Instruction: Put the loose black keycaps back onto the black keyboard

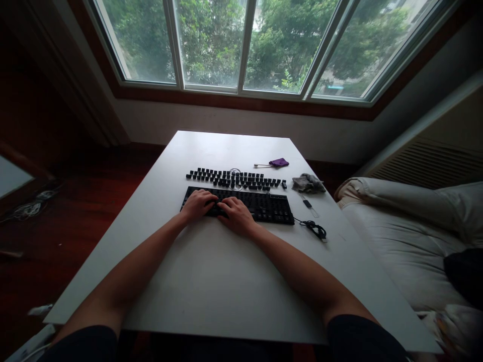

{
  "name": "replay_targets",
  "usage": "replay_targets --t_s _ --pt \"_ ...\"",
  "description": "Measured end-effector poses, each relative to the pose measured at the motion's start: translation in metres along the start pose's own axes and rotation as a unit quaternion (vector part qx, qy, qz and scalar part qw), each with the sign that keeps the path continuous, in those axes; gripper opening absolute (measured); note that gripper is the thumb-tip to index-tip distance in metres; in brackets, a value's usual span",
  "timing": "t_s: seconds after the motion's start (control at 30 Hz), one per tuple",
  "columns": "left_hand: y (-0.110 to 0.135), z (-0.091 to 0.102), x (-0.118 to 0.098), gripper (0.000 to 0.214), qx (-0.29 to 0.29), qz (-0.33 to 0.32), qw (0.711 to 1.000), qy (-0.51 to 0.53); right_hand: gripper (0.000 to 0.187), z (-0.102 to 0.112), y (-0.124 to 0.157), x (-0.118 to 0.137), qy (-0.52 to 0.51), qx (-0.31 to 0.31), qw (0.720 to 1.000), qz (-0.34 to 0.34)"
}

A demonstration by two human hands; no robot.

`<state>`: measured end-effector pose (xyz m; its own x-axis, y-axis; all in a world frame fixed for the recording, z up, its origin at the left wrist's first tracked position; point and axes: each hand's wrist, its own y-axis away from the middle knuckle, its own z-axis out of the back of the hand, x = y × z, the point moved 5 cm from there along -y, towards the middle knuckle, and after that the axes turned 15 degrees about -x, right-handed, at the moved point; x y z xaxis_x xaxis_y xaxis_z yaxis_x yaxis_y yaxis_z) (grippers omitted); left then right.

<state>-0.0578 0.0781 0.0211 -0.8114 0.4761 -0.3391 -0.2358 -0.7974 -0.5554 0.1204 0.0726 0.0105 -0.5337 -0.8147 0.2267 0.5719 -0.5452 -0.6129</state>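
A black keyboard (264,206) lies on the white table (211,281). Both my hands rest on its left half. My left hand (198,203) lies with fingers curled down onto the keyboard's left part. My right hand (236,213) sits beside it, fingers bent and pressed on the keyboard near its middle; whether they pinch anything is hidden. Behind the keyboard, rows of loose black keycaps (234,178) are laid out on the table.
A purple cloth (279,162) with a small tool lies farther back. A grey crumpled bag (307,183) and a coiled black cable (315,230) are to the right. A bed with white bedding (407,236) stands right of the table; windows (241,45) beyond.
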Motion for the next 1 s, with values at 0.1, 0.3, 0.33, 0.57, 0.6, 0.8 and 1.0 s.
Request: replay_targets --t_s 0.1,0.3,0.33,0.57,0.6,0.8,1.0 --pt "0.001 0.002 -0.002 0.025 -0.023 0.022 0.999 -0.004 0.045 0.001 0.001 -0.001 -0.002 0.000 1.000 -0.001" --pt "0.000 0.012 0.000 0.024 -0.061 0.086 0.994 0.016 0.044 0.003 0.001 0.000 -0.006 0.001 1.000 0.001" --pt "-0.001 0.013 0.000 0.023 -0.057 0.095 0.994 0.021 0.044 0.004 0.001 0.000 -0.008 0.000 1.000 -0.001" --pt "0.000 0.011 0.009 0.021 -0.045 0.162 0.982 0.085 0.047 0.009 -0.003 -0.001 -0.014 -0.017 0.999 -0.039" --pt "0.000 0.011 0.010 0.020 -0.046 0.162 0.982 0.086 0.047 0.008 -0.003 -0.001 -0.012 -0.016 0.999 -0.041" --pt "-0.001 0.008 0.010 0.023 -0.052 0.151 0.985 0.060 0.051 0.003 -0.006 0.001 -0.001 0.006 0.999 -0.041" --pt "-0.002 0.010 0.008 0.026 -0.039 0.141 0.988 0.048 0.054 0.005 -0.006 0.002 0.004 0.020 0.999 -0.048"
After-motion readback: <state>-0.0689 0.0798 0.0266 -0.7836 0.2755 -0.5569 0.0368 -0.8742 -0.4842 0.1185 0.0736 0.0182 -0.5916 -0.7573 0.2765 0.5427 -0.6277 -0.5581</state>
